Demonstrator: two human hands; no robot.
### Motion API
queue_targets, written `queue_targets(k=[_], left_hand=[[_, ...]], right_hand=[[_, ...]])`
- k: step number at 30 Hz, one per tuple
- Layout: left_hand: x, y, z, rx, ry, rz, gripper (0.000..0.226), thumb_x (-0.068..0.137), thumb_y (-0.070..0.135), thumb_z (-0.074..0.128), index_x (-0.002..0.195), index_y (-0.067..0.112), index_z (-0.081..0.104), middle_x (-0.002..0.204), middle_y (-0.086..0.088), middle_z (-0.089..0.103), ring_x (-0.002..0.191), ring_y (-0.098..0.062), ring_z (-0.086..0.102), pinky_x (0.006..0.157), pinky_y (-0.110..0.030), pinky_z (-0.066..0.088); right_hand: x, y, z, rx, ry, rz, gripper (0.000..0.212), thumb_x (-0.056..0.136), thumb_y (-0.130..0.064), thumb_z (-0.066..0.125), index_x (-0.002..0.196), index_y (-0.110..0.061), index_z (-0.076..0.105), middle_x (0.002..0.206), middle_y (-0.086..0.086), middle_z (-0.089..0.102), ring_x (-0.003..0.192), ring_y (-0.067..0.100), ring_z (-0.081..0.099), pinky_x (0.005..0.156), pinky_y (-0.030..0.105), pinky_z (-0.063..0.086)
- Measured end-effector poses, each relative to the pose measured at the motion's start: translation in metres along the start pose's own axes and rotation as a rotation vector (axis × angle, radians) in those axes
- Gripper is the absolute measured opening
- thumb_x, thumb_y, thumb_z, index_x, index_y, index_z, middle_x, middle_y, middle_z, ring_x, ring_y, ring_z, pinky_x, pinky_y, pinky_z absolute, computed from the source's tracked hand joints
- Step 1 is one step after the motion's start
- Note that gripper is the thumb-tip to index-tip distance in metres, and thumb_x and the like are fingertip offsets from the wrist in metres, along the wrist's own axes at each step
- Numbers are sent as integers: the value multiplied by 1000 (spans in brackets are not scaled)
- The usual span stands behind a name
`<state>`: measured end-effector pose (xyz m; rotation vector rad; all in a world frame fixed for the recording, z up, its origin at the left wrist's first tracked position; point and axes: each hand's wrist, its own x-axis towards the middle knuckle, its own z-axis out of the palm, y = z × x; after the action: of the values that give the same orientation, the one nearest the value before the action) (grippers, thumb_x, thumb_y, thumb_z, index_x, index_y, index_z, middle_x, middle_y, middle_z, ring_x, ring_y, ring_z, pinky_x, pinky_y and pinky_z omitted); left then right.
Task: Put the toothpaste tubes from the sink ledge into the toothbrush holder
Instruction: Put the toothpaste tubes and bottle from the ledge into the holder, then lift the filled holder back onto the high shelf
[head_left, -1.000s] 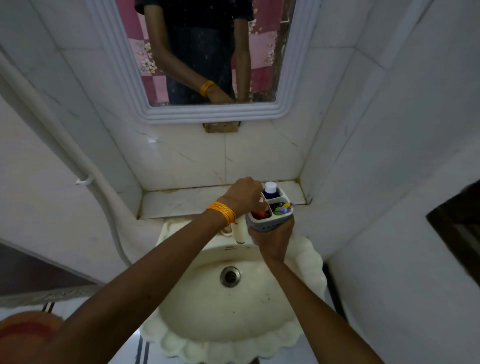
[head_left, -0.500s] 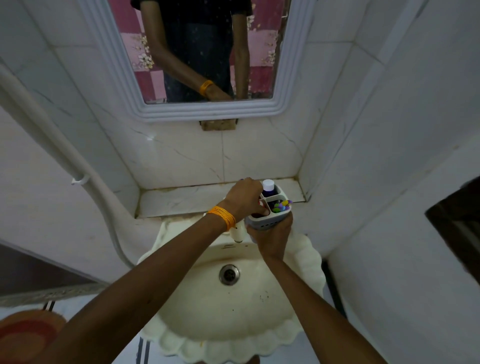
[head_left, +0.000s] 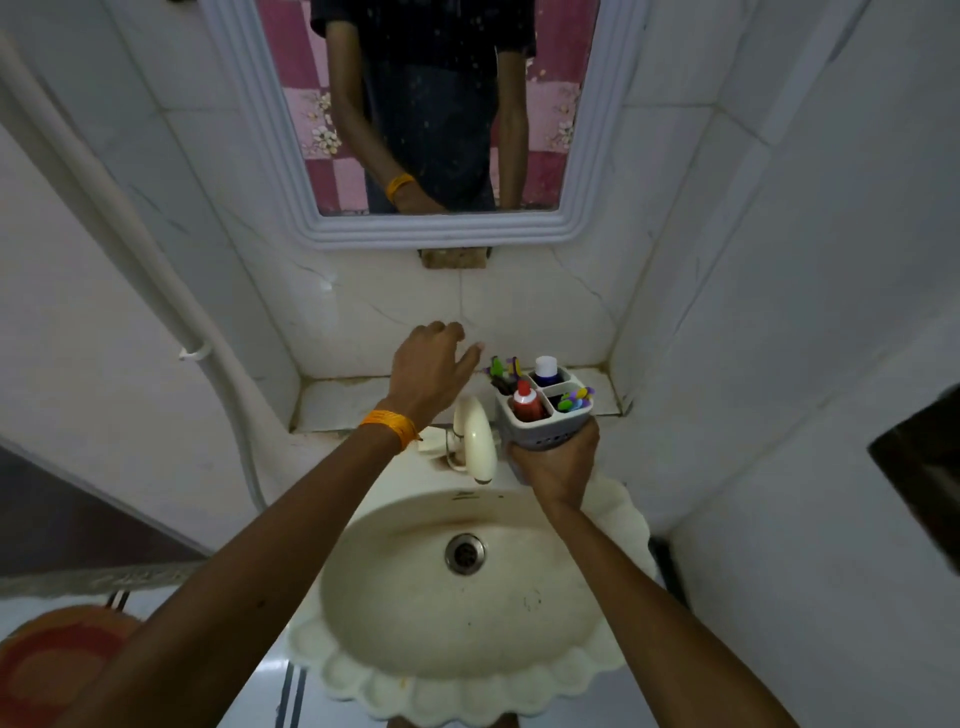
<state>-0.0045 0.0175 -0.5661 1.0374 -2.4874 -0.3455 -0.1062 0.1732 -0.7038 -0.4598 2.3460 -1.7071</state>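
My right hand (head_left: 558, 465) grips the grey toothbrush holder (head_left: 545, 426) from below and keeps it above the back right of the sink. A red toothpaste tube (head_left: 525, 402) stands in its front left compartment. A blue tube with a white cap (head_left: 545, 370) stands in the back compartment. Coloured toothbrushes (head_left: 574, 400) fill the right compartment, and more brushes (head_left: 501, 370) stick out at the back left. My left hand (head_left: 434, 366), with an orange wristband, hovers open to the left of the holder, holding nothing. The marble ledge (head_left: 343, 402) behind the sink shows nothing lying on it.
A cream tap (head_left: 475, 441) stands between my hands at the back of the scalloped basin (head_left: 467, 587). A framed mirror (head_left: 431, 119) hangs above. White tiled walls close in on both sides. A white pipe (head_left: 156, 280) runs down the left wall.
My left hand has lifted off the holder and moved up and left, leaving the red tube standing in its compartment. My right hand still holds the holder.
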Motion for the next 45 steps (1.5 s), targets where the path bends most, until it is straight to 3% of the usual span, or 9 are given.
queue_targets(k=[7,13,18,23,29,31,35,42,45], left_hand=[[-11,-9,-30,88,63,22,49,99,47,45,129,12,58,123,-14,65,113,-34,58,87,-44,50],[5,2,-95,64,202,135,57,95,53,33,126,14,60,119,-12,67,111,-31,60,86,-43,51],[24,4,-174,70,333,228,62,94,57,28,126,13,58,117,-10,65,108,-28,58,87,-42,52],[45,15,-261,151,524,332,52,95,52,36,119,12,59,111,-10,65,103,-30,59,78,-41,52],[56,43,-339,177,668,409,54,94,50,34,126,14,58,117,-8,64,108,-29,57,81,-39,47],[62,55,-359,189,707,434,51,94,49,33,120,16,60,116,-7,64,105,-28,57,79,-37,44],[72,80,-388,235,743,442,46,93,49,31,107,16,59,106,-6,64,98,-27,57,77,-36,42],[92,124,-420,199,793,443,47,96,46,41,118,9,60,115,-14,66,109,-33,58,85,-45,48],[106,140,-432,221,813,447,56,94,51,33,118,8,60,115,-14,66,109,-34,58,86,-46,48]], right_hand=[[12,-55,-24,102,60,-119,124,39,-40,101,145,-8,44,138,9,59,128,27,59,105,40,53],[16,-152,-52,190,87,-260,123,34,-54,92,141,-11,46,134,3,63,120,20,64,97,37,57],[12,-242,-70,231,134,-385,111,46,-23,105,140,-11,48,128,-1,63,116,16,63,83,3,48],[-5,-322,-96,256,197,-511,109,45,-32,103,138,-14,49,131,0,66,116,18,65,91,27,56],[-11,-404,-129,297,263,-642,105,51,-19,103,140,-10,47,125,-3,63,110,14,63,70,0,48],[-12,-430,-140,310,288,-675,103,52,-19,104,137,-8,48,122,-4,61,107,13,61,72,3,49],[-11,-473,-158,328,336,-710,101,53,-27,104,135,-11,48,123,-4,61,107,12,60,88,28,55],[2,-524,-186,336,401,-791,105,53,-37,103,138,-11,47,130,1,63,109,12,60,94,35,58],[13,-547,-199,343,454,-820,104,50,-43,102,134,-11,48,129,3,63,114,18,64,94,39,59]])
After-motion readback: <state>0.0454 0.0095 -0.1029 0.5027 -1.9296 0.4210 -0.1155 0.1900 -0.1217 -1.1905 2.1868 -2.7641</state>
